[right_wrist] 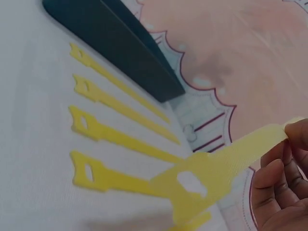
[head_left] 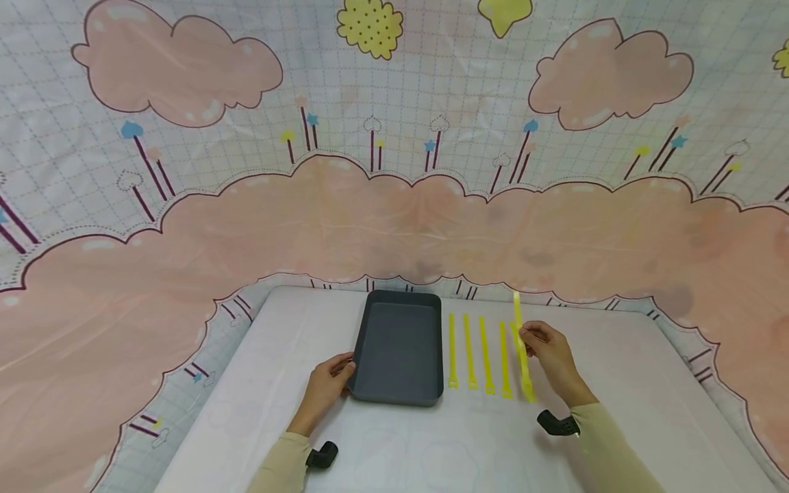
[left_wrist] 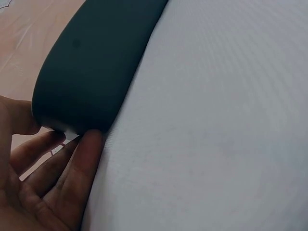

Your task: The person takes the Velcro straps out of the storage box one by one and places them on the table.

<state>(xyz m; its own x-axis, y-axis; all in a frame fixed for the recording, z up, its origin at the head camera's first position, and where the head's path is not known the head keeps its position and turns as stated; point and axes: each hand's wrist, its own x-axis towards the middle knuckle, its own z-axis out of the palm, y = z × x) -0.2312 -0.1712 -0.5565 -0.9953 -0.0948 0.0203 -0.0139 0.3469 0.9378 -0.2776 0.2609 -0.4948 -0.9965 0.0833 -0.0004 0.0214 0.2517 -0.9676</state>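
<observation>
A dark grey rectangular tray (head_left: 399, 352) lies on the white table. My left hand (head_left: 327, 383) holds it at the near left corner. The left wrist view shows the thumb at the rim and the fingertips against the outer wall (left_wrist: 86, 67). Right of the tray, my right hand (head_left: 551, 352) pinches a yellow hook-and-loop cable tie (right_wrist: 216, 175) near one end. Its wide slotted head hangs away from the fingers. Several more yellow cable ties (head_left: 470, 349) lie side by side between the tray and this hand, and another lies partly hidden under the held one.
The white table (head_left: 394, 445) ends just behind the tray. A cloth with pink clouds (head_left: 185, 61) hangs behind it and spreads around its sides. Black wrist mounts (head_left: 557, 423) sit at both sleeves.
</observation>
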